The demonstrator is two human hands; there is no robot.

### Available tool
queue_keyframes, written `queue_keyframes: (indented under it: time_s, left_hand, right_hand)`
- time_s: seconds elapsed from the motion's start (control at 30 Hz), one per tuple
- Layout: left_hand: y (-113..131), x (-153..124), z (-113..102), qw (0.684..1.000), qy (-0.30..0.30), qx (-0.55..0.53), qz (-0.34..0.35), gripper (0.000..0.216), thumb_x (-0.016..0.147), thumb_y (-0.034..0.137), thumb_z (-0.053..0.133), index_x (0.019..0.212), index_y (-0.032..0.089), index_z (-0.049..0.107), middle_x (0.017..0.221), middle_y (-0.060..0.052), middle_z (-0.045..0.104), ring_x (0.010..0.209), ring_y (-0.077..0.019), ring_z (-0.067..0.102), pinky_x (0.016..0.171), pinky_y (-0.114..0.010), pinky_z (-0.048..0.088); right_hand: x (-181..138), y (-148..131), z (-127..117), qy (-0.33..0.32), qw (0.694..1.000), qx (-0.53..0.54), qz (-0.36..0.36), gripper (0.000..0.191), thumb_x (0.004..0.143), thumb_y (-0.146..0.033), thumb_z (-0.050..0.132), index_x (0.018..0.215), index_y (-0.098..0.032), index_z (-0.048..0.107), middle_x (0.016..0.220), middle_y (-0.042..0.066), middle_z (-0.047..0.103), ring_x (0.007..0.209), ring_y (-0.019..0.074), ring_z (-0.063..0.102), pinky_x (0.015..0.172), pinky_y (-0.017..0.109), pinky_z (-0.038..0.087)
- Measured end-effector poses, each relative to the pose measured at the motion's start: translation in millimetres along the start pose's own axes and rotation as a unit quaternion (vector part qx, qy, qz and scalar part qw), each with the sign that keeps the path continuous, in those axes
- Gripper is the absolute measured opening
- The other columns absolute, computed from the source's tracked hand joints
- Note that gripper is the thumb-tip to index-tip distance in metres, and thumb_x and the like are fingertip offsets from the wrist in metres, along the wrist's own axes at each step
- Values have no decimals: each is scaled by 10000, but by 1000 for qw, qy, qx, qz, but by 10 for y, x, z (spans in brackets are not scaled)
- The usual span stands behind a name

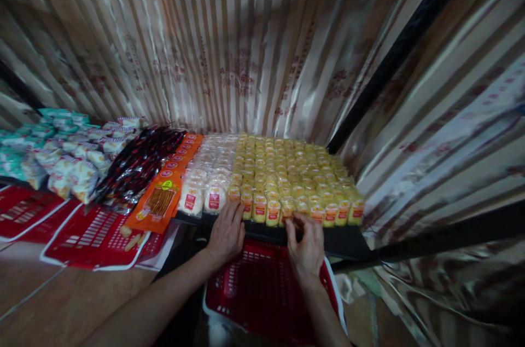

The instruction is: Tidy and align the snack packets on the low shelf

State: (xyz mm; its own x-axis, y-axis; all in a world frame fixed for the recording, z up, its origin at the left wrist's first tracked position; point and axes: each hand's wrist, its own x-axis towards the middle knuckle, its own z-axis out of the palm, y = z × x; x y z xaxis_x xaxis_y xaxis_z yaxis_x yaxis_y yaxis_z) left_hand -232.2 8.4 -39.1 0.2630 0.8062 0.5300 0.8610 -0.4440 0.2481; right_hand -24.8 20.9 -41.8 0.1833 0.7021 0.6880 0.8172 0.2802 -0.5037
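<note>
Small yellow wrapped cakes (pixel 273 213) with red-and-white labels stand in tight rows on a black shelf (pixel 348 240). My left hand (pixel 227 232) lies at the front left of these rows, its fingers stretched forward against the end packs. Further right, my right hand (pixel 307 243) curls its thumb and forefinger at a front-row cake (pixel 287 209), partly covering it. Rows of white wrapped cakes (pixel 214 197) with pink labels adjoin the yellow ones, just left of my left hand.
Below my hands is a red basket (pixel 266 292) with a white rim. To the left lie an orange snack bag (pixel 158 202), dark shiny packets (pixel 133 169), white bags (pixel 76 174) and green bags (pixel 12 152). More red baskets (pixel 88 235) sit beneath. A striped curtain (pixel 246 51) and black posts (pixel 394 46) stand behind.
</note>
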Motion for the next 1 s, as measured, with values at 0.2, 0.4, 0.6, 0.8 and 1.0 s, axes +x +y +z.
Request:
queue_keyframes:
  time_s: [0.2, 0.4, 0.6, 0.8, 1.0]
  left_hand:
    - [-12, -70, -62, 998, 27, -50, -27, 423, 810, 68, 376, 1226, 112, 441, 1252, -160, 491, 1232, -236, 417, 1029, -441, 407]
    - [-59, -95, -133, 981, 90, -72, -156, 357, 826, 91, 392, 1170, 139, 477, 1222, -146, 494, 1188, -241, 445, 1001, -461, 420]
    - [-168, -113, -127, 973, 75, -131, -173, 354, 869, 128, 348, 1212, 135, 439, 1317, -158, 432, 1267, -244, 376, 1031, -489, 385]
    - [-229, -190, -227, 969, 39, -187, -157, 407, 850, 100, 353, 1248, 147, 423, 1375, -140, 396, 1326, -239, 294, 1068, -507, 335]
    - [-322, -301, -403, 954, 62, -241, -168, 475, 757, 9, 367, 1187, 173, 485, 1347, -103, 418, 1296, -211, 323, 1065, -443, 353]
  right_hand:
    - [-60, -92, 18, 10, 998, 0, -68, 195, 891, -294, 451, 973, -168, 575, 906, 94, 623, 897, 199, 562, 836, 381, 467]
    - [-158, -199, -17, 9, 996, 4, -87, 221, 895, -288, 437, 1012, -153, 566, 914, 109, 618, 882, 207, 578, 794, 380, 480]
    - [-412, -360, 77, -8, 996, 19, -92, 206, 890, -285, 449, 1009, -173, 573, 914, 105, 627, 848, 204, 600, 758, 366, 492]
    - [-659, -612, 173, -49, 996, 21, -69, 285, 894, -381, 438, 982, -165, 601, 907, 116, 658, 852, 212, 623, 759, 358, 498]
    - [-1005, -1059, 179, -98, 994, 38, -21, 329, 873, -428, 468, 983, -160, 623, 910, 104, 702, 829, 197, 671, 742, 299, 523]
